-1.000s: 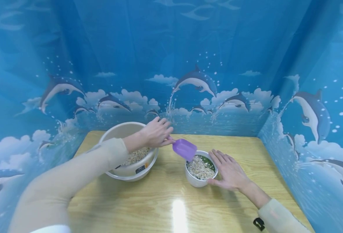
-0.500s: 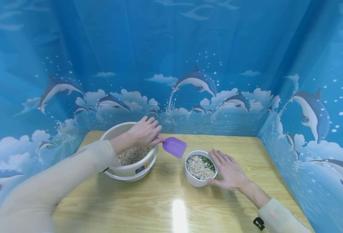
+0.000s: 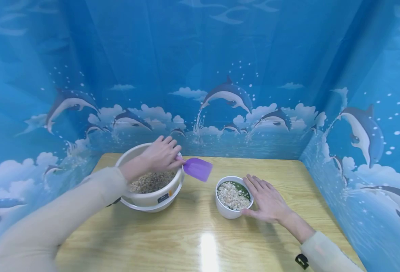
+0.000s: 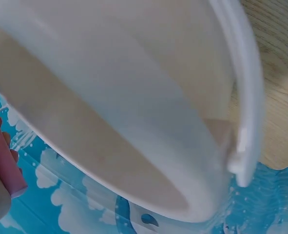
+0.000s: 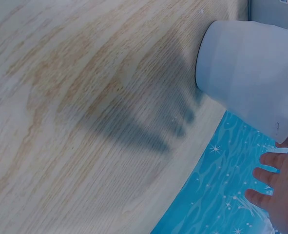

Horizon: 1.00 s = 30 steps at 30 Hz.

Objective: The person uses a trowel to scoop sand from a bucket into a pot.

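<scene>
My left hand [image 3: 160, 154] grips the handle of a purple scoop [image 3: 198, 169] above the right rim of a white bucket [image 3: 152, 198]. The scoop's blade points right, past the rim. Brownish gravel [image 3: 150, 183] lies inside the bucket. To the right stands a small white pot [image 3: 228, 212], with pale pebbles [image 3: 232, 194] heaped over something green. My right hand [image 3: 264, 200] rests at the pot's right side, thumb and fairly straight fingers spread at its rim. In the left wrist view the scoop's pinkish handle [image 4: 8, 168] shows at the left edge.
The bucket sits in a white basin-like rim [image 3: 159, 207] at the back left of the wooden table [image 3: 173, 241]. A blue dolphin-print curtain [image 3: 200, 68] closes off the back and both sides. Bare wood lies between bucket and pot.
My left hand has moved left with the scoop, from over the pot's edge back to the bucket's rim. My right hand and the pot have stayed put.
</scene>
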Each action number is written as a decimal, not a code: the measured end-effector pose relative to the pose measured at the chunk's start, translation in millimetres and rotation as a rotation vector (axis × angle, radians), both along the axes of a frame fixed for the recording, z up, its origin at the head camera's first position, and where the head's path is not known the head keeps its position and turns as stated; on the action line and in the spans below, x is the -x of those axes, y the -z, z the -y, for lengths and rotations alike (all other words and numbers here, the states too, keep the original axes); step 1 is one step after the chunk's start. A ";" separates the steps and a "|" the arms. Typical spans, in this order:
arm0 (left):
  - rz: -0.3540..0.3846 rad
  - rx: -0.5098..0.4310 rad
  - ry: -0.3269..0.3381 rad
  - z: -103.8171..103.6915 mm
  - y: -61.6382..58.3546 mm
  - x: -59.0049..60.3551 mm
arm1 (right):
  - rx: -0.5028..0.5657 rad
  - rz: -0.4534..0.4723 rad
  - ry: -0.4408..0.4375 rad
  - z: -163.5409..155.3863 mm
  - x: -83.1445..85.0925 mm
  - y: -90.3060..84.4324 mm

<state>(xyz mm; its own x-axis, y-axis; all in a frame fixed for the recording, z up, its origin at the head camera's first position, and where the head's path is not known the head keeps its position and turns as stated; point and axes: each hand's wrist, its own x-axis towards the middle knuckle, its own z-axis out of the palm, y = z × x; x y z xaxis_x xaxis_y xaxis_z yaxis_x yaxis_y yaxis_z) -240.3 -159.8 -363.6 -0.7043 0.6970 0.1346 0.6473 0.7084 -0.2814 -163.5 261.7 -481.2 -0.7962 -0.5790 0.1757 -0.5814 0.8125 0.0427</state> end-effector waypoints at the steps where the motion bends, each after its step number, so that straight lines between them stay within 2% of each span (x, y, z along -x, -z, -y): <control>1: 0.001 -0.006 -0.002 2.1 -0.1 -0.1 | -0.002 0.006 0.004 0.0 -0.3 -0.1; 20: 0.000 -0.055 -0.074 29.8 -13.2 -3.4 | 0.004 -0.004 -0.004 -0.8 -1.7 -1.0; 25: -0.004 -0.058 -0.095 37.5 -12.3 -4.8 | -0.001 0.008 0.002 -0.1 -1.8 -1.2; 30: -0.028 -0.074 -0.082 44.1 -8.4 -6.2 | 0.002 0.007 0.005 0.0 -1.5 -0.9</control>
<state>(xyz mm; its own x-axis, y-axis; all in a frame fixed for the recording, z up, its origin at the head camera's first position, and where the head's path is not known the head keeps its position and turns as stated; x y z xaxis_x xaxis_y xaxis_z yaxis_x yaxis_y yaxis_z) -234.1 -203.9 -355.3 -0.7537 0.6247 0.2040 0.5788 0.7781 -0.2441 -162.0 261.7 -480.4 -0.8005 -0.5745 0.1709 -0.5775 0.8156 0.0368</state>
